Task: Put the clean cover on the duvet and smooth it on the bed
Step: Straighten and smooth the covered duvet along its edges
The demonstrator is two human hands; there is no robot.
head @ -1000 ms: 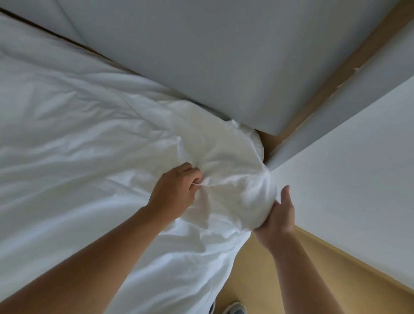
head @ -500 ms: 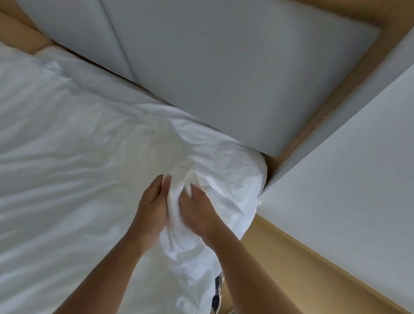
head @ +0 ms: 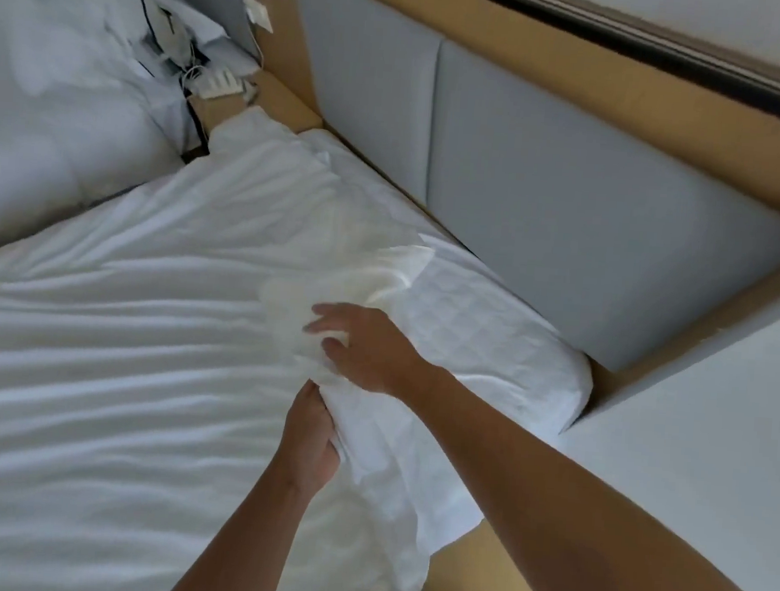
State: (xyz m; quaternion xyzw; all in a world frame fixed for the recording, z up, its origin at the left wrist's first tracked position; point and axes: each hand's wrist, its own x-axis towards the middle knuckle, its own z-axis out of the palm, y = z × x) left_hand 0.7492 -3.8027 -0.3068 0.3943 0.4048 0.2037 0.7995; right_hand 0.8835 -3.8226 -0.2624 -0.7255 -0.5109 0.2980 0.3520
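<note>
The white duvet cover [head: 121,345] lies wrinkled across the bed. At the head end on the near side, quilted white duvet fabric [head: 477,343] shows, and its edge hangs over the bed's side. My left hand [head: 311,437] is closed on a fold of the white fabric at that side edge. My right hand [head: 361,346] is just beyond it, palm down on the cover with fingers spread, holding nothing. A creased cover flap [head: 404,268] sticks up ahead of the right hand.
A grey padded headboard [head: 568,224] in a wooden frame runs behind the bed. A bedside stand with a white phone [head: 218,85] and cables sits at the top left, next to a second bed with white bedding [head: 59,110]. A white wall [head: 714,456] stands at my right.
Both hands were bunched together on the duvet corner. The right hand has let go and now lies flat further forward, the left now grips the side edge, and the view has lifted toward the headboard.
</note>
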